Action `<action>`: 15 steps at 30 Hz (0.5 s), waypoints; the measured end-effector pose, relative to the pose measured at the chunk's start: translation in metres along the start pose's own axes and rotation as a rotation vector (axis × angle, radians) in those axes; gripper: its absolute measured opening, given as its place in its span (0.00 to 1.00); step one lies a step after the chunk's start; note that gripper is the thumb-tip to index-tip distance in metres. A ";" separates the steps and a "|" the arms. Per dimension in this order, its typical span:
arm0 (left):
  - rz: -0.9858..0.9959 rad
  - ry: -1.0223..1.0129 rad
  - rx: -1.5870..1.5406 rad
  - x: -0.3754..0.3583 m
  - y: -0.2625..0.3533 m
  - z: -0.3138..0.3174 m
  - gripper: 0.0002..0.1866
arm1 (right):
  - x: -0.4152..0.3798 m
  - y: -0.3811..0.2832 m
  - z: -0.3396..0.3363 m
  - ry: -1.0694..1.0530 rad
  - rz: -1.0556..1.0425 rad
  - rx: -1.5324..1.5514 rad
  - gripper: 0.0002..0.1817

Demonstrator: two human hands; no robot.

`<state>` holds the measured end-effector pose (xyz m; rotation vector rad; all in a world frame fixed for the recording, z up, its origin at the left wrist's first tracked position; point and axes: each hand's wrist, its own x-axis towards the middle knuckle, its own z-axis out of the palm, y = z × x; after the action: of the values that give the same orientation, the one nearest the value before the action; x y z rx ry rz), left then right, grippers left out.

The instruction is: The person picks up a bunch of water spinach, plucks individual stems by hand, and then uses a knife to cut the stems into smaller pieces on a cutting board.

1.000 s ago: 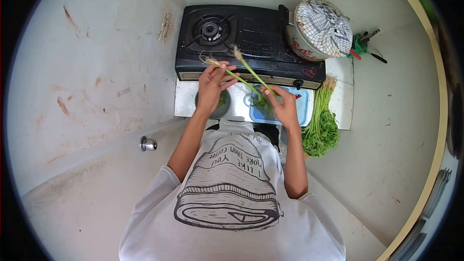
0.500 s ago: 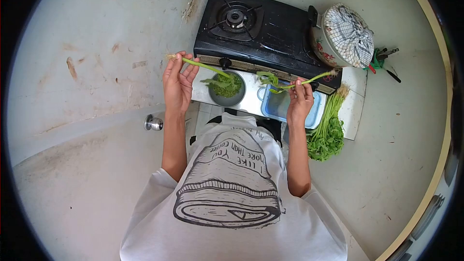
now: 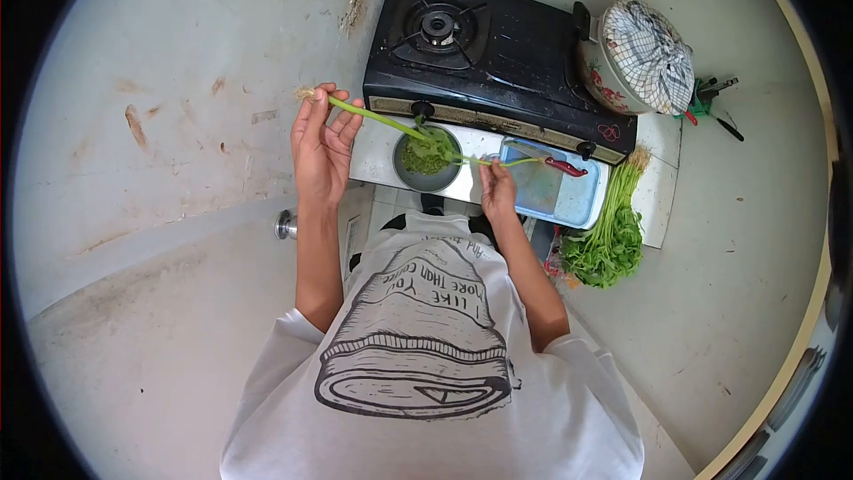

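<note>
My left hand is closed in a pinch near the root end of a long green stem, which slants down to the right with its leaves over a grey bowl. Green leaves and small chopped green bits fill the bowl. Between the fingertips of my right hand is a second, thinner green stem. Its leafy end reaches the bowl's right side and its root end points right. Behind that root end, a knife with a dark red handle lies across a blue tray.
A black gas stove stands behind the bowl and tray. On its right sits a pot topped with a checked cloth. A bunch of leafy greens with roots lies right of the tray. Walls stand close on both sides.
My right hand has moved left with its stem, from over the tray to beside the bowl, uncovering the knife. My left hand stays in nearly the same place, still pinching its stem.
</note>
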<state>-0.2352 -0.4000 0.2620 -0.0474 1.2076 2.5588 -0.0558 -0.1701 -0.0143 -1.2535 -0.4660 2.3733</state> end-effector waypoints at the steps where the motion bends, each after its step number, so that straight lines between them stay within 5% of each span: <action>1: -0.008 -0.002 0.012 0.000 -0.001 -0.001 0.15 | 0.009 0.009 -0.010 0.004 0.052 -0.037 0.07; 15: -0.127 -0.075 0.111 0.000 -0.019 0.006 0.16 | 0.000 -0.013 -0.024 -0.144 0.174 -0.821 0.27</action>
<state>-0.2294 -0.3844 0.2513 -0.0040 1.2735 2.3601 -0.0330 -0.1561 -0.0214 -1.4751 -1.5444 2.5024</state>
